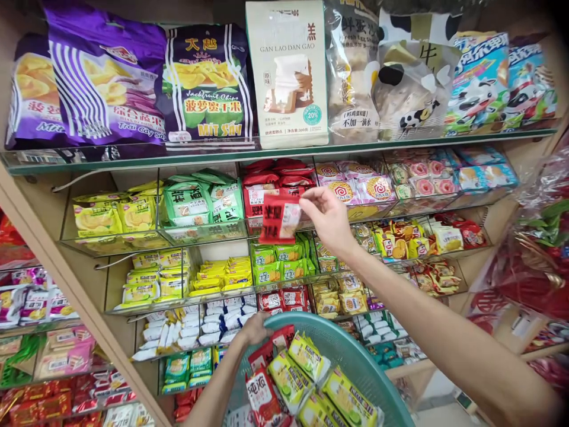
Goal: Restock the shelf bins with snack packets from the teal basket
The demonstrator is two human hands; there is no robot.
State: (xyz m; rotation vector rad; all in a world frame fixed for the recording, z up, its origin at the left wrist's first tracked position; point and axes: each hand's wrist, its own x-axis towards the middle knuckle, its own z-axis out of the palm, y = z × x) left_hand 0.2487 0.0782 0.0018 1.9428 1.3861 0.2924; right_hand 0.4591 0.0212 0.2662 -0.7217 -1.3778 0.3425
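Observation:
My right hand (pixel 328 218) pinches the edge of a small red snack packet (pixel 281 219), held up in front of the compartment of similar red packets (pixel 262 178). Lower down, my left hand (pixel 255 329) grips the rim of a teal plastic basket (pixel 380 356) at its upper left; its fingertips are partly hidden. Inside the basket lie several yellow-green packets (pixel 291 376) and several red ones (pixel 262 394).
Large bags, including a purple one (pixel 106 77) and a white one (pixel 288 77), stand on the glass top shelf (pixel 200 155). Tiers of clear bins below hold green packets (pixel 189 201) and other snacks. Clear plastic wrapping (pixel 533 237) hangs at the right.

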